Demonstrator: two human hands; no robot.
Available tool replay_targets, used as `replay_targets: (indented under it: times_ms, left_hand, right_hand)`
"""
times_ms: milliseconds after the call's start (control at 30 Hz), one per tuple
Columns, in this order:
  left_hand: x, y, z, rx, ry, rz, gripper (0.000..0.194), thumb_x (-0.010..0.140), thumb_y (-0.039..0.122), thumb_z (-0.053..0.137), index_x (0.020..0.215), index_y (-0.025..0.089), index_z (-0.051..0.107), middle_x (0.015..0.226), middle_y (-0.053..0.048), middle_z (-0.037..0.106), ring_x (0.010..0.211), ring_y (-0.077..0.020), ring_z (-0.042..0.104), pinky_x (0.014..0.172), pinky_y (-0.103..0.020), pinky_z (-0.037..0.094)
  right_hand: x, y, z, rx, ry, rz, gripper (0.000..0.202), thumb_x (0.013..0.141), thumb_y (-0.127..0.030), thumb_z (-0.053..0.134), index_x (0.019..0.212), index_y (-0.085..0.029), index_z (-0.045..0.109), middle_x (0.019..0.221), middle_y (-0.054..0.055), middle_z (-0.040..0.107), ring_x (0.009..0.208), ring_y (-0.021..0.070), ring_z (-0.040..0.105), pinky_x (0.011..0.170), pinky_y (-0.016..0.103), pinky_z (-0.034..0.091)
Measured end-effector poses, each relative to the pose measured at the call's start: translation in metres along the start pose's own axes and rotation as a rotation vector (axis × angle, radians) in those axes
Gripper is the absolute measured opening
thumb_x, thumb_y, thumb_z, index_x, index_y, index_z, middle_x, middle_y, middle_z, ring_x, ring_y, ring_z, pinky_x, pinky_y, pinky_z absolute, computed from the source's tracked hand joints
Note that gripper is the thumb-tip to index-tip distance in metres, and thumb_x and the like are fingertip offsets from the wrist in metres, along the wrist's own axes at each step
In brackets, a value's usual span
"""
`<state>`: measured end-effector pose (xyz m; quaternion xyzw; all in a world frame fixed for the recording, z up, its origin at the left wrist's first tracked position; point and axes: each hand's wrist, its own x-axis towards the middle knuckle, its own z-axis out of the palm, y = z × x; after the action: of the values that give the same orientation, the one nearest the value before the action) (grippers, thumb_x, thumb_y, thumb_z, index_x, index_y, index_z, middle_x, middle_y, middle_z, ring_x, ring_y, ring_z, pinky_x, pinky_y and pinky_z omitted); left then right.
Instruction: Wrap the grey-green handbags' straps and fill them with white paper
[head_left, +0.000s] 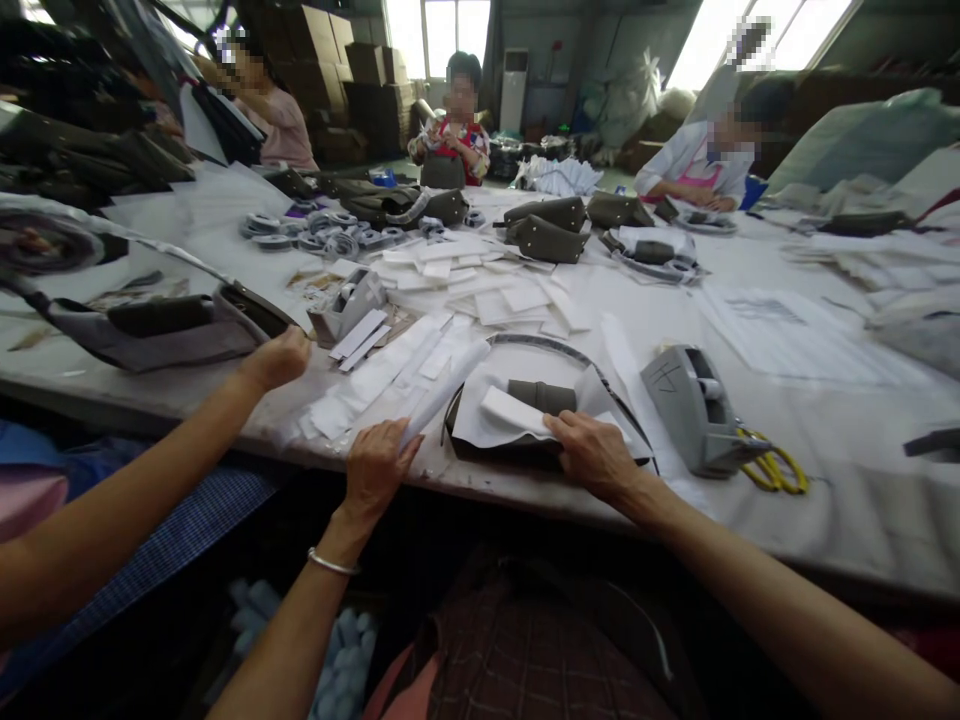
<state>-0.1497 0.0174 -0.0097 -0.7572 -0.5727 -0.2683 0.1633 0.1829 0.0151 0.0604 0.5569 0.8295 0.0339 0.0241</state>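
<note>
Plainly, we see two bare hands at work along the near edge of a white tabletop (795, 480). The left grip (377, 470) is closed around the lower end of a long white sheet (454, 385), its thumb pressed along one side; we notice a silver bangle (332, 562) on that wrist. The right grip (596, 450) is nearly closed too, thumb and fingers pinching the end of a folded white pad (514, 412). We find the dark bag (502, 448) lying at the table's near edge, just in front of us, with a paper liner (486, 385) spread over it and an olive fold (541, 394) across the middle, behind the pad. Its wrapped strap (540, 345) curves round the far side.

To the right of the bag we have a grey tape dispenser (686, 410), with yellow-handled scissors (780, 470) just beside it. Beyond the bag we see a scatter of white pieces (480, 280), and to their left a second dispenser (349, 305). A co-worker's hand (279, 358) is at the end of another bag (161, 330) on our left; we cannot tell exactly what it holds.
</note>
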Motion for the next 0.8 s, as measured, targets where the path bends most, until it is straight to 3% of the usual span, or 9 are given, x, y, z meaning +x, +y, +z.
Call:
replay_targets:
  times_ms: [67,133,233,333,400,500,633,800]
  left_hand:
    - [-0.003,-0.002,-0.012,-0.061,0.171,-0.089,0.026,0.097,0.031,0.054,0.115,0.015,0.06,0.097,-0.011,0.069,0.086,-0.0243,0.065,0.078,-0.036,0.05]
    - [-0.006,0.006,-0.027,-0.127,0.274,-0.042,0.03,0.095,0.024,0.057,0.124,0.017,0.057,0.105,-0.012,0.068,0.095,-0.0241,0.064,0.085,-0.036,0.05]
    - [-0.008,0.04,-0.045,-0.21,0.19,0.288,0.037,0.094,0.013,0.054,0.131,0.02,0.054,0.106,-0.009,0.067,0.099,-0.0213,0.064,0.091,-0.036,0.049]
    - [-0.004,0.086,-0.043,-0.302,0.039,0.574,0.035,0.097,0.01,0.045,0.131,0.017,0.054,0.102,-0.007,0.068,0.095,-0.0177,0.064,0.092,-0.033,0.048]
    - [0.003,0.111,-0.033,-0.294,0.044,0.567,0.028,0.098,0.011,0.043,0.123,0.014,0.057,0.098,-0.007,0.068,0.089,-0.0175,0.063,0.086,-0.033,0.048]
    - [0.015,0.131,-0.014,-0.224,0.083,0.478,0.019,0.099,0.012,0.043,0.106,0.015,0.06,0.088,-0.005,0.067,0.085,-0.0185,0.061,0.082,-0.035,0.045]
    - [0.02,0.14,0.001,-0.169,0.093,0.449,0.014,0.097,0.014,0.047,0.102,0.017,0.061,0.084,-0.004,0.064,0.084,-0.0196,0.059,0.079,-0.036,0.041]
    - [0.02,0.143,0.007,-0.153,0.133,0.443,0.012,0.095,0.013,0.051,0.088,0.017,0.06,0.087,-0.005,0.064,0.082,-0.0194,0.056,0.081,-0.036,0.039]
  right_hand:
    - [0.001,0.0,-0.003,0.016,-0.019,0.005,0.032,0.084,-0.017,0.058,0.116,-0.018,0.062,0.099,0.009,0.067,0.092,0.0236,0.062,0.065,0.028,0.042]
    - [0.003,0.002,-0.008,0.035,-0.051,0.01,0.026,0.087,-0.021,0.059,0.112,-0.019,0.063,0.099,0.009,0.067,0.092,0.0235,0.063,0.064,0.028,0.042]
    - [0.009,0.01,-0.019,0.067,-0.129,-0.046,0.022,0.088,-0.026,0.061,0.109,-0.02,0.065,0.1,0.008,0.068,0.091,0.023,0.065,0.065,0.028,0.042]
    - [0.017,0.019,-0.029,0.087,-0.183,-0.154,0.025,0.085,-0.028,0.065,0.109,-0.019,0.066,0.099,0.007,0.068,0.087,0.0219,0.066,0.066,0.027,0.041]
    - [0.022,0.023,-0.033,0.088,-0.211,-0.202,0.023,0.084,-0.029,0.065,0.105,-0.019,0.066,0.097,0.007,0.068,0.084,0.0213,0.066,0.065,0.027,0.041]
    - [0.025,0.025,-0.035,0.083,-0.243,-0.228,0.019,0.086,-0.028,0.062,0.102,-0.018,0.066,0.096,0.007,0.067,0.083,0.0211,0.066,0.065,0.027,0.041]
    - [0.021,0.02,-0.033,0.049,-0.226,-0.211,0.021,0.093,-0.03,0.054,0.106,-0.017,0.063,0.095,0.008,0.067,0.084,0.0222,0.066,0.065,0.028,0.041]
    - [0.016,0.02,-0.034,0.044,-0.258,-0.219,0.041,0.09,-0.049,0.062,0.112,-0.014,0.059,0.101,0.012,0.066,0.09,0.0255,0.066,0.07,0.029,0.045]
